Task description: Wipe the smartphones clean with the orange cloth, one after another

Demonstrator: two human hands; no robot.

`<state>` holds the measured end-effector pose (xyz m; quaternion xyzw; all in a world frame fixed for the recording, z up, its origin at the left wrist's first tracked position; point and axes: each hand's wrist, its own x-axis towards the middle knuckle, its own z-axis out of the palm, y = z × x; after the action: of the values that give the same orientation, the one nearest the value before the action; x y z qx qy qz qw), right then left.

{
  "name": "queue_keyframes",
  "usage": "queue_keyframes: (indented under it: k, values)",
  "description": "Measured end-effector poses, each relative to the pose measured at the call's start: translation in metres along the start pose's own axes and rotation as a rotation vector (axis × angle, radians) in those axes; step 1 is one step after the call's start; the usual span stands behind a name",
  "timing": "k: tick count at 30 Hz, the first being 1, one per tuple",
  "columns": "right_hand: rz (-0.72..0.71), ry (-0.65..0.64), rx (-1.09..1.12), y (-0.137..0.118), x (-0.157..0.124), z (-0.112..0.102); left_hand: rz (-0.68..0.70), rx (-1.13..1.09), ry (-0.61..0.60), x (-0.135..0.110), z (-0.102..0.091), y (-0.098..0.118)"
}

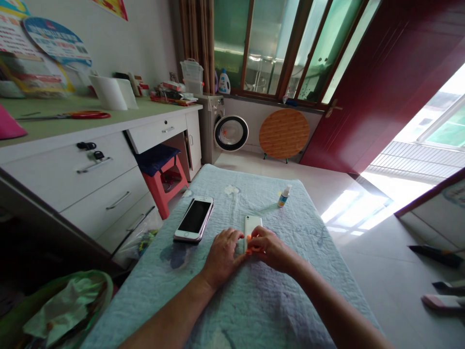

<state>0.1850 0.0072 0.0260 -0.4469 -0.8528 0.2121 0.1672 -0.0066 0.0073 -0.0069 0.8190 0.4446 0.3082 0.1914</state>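
Note:
A white smartphone lies back side up on the cloth-covered table, its camera at the top left corner. My left hand steadies it from the left, with curled fingers by its side edge and the thumb near its lower end. Pinched in my right hand is a small piece of orange cloth, pressed against the phone's back. My fingers hide most of the cloth and the phone's lower part. To the left rests another phone, dark screen up. A small spray bottle stands upright to the right.
A light blue quilted cloth covers the table. Along the left runs a desk with drawers, scissors and a paper roll. A red stool stands beside it. Behind are a washing machine with its door open and a round wooden tabletop.

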Motion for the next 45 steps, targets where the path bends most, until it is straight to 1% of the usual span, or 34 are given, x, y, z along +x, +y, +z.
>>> queue_keyframes:
  k: [3,6,9,11,13,18,23,26,28,31,34,38,41,45]
  values:
    - [0.086,0.088,-0.019,0.014,0.012,-0.002,0.030,0.009,-0.053,0.000,-0.002,0.000]
    - [0.147,0.178,-0.060,0.026,0.031,-0.002,0.058,0.021,-0.105,0.001,-0.004,-0.001]
    - [0.205,0.158,-0.141,0.031,0.051,-0.001,0.089,0.026,-0.149,0.002,-0.002,-0.002]
    - [0.242,0.116,-0.238,0.031,0.064,0.000,0.102,0.032,-0.163,0.002,-0.001,-0.003]
    - [0.261,0.093,-0.275,0.030,0.075,0.001,0.105,0.038,-0.169,0.002,0.000,-0.004]
    - [0.278,0.021,-0.313,0.034,0.091,0.000,0.076,0.057,-0.172,0.003,-0.001,-0.001]
    - [0.305,-0.054,-0.337,0.043,0.093,-0.010,0.057,0.067,-0.165,0.002,-0.003,0.001]
    - [0.334,-0.075,-0.348,0.050,0.090,-0.016,0.061,0.057,-0.159,0.002,-0.002,0.001]
    - [0.357,-0.068,-0.349,0.053,0.087,-0.019,0.063,0.052,-0.162,0.001,-0.001,0.000]
    - [0.377,-0.009,-0.341,0.052,0.084,-0.019,0.064,0.048,-0.162,0.001,-0.001,-0.001]
    - [0.344,0.042,-0.312,0.047,0.085,-0.014,0.061,0.052,-0.167,0.001,-0.002,0.001]
    - [0.279,0.012,-0.264,0.043,0.090,-0.008,0.055,0.063,-0.174,0.002,-0.004,0.003]
    - [0.259,-0.006,-0.248,0.047,0.090,-0.008,0.049,0.067,-0.170,0.002,-0.004,0.003]
    - [0.250,-0.008,-0.239,0.056,0.082,-0.014,0.044,0.063,-0.168,0.001,-0.003,0.003]
